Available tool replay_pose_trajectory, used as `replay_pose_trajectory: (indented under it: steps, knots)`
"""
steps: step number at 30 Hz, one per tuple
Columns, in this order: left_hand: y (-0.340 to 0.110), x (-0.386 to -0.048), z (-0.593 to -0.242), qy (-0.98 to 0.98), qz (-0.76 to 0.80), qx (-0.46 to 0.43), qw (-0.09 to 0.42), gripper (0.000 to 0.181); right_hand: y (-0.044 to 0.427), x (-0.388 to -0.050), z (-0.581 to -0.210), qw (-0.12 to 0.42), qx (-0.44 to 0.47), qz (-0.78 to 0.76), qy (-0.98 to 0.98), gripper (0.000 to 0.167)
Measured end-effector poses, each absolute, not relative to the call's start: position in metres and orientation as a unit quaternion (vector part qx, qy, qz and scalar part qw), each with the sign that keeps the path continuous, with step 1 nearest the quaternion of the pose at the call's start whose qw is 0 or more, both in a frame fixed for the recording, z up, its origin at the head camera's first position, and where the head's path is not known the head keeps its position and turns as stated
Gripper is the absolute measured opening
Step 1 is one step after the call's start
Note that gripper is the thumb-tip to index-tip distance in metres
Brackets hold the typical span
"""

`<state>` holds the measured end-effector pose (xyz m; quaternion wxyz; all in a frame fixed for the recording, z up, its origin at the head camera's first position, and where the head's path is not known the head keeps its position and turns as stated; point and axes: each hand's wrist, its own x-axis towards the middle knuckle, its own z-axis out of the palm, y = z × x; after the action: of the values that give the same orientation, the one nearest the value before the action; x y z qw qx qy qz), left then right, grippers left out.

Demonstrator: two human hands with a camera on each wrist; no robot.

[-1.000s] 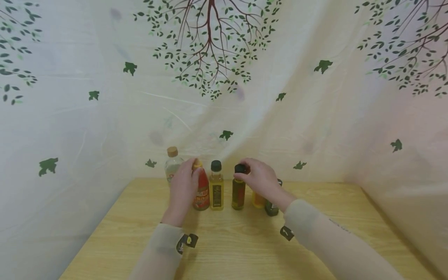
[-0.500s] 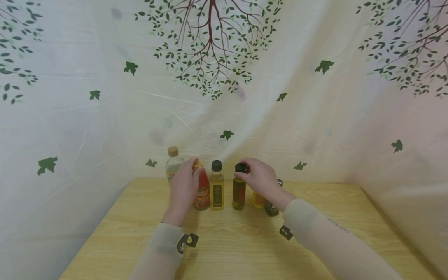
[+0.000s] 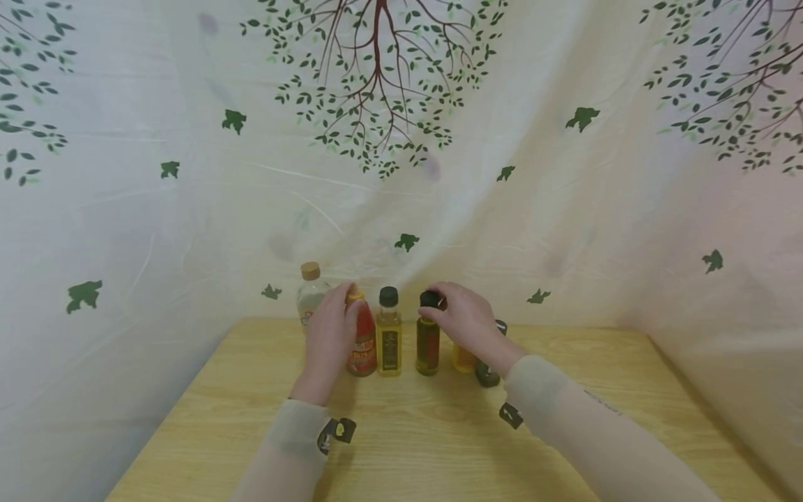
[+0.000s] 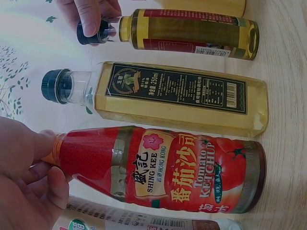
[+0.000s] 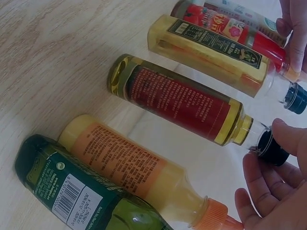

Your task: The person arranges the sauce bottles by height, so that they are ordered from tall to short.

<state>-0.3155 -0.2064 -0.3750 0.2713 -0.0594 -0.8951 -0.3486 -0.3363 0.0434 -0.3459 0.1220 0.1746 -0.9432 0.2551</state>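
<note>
My left hand (image 3: pixel 329 338) grips the orange-yellow cap of the red ketchup bottle (image 4: pixel 163 167), which stands upright on the table. With thumb and fingers my right hand (image 3: pixel 467 317) pinches the black cap of a slim oil bottle (image 5: pixel 172 103) with a dark red label. Between the two hands stands a square bottle of pale yellow oil (image 3: pixel 389 341) with a dark green cap, touched by neither hand. In the right wrist view the fingers (image 5: pixel 261 184) curl beneath the black cap.
A clear bottle with a tan cap (image 3: pixel 310 296) stands behind my left hand. Right of the slim bottle are a yellow bottle with an orange cap (image 5: pixel 124 163) and a green bottle (image 5: pixel 72 191). Behind the wooden table (image 3: pixel 401 432) hangs a leaf-patterned curtain (image 3: pixel 401 202).
</note>
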Motion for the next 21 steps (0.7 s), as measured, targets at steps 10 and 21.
replay_pose_trajectory:
  steps: [10, 21]
  knots:
    - [-0.2063, -0.3148, -0.3754, -0.891, -0.35, -0.064, 0.282, 0.041, 0.0442, -0.3363, -0.3456, 0.125, 0.18, 0.248, -0.944, 0.047]
    - [-0.2059, -0.3143, -0.376, -0.892, -0.346, -0.062, 0.284, 0.043, 0.0466, -0.3363, -0.3452, 0.126, 0.191, 0.248, -0.941, 0.046]
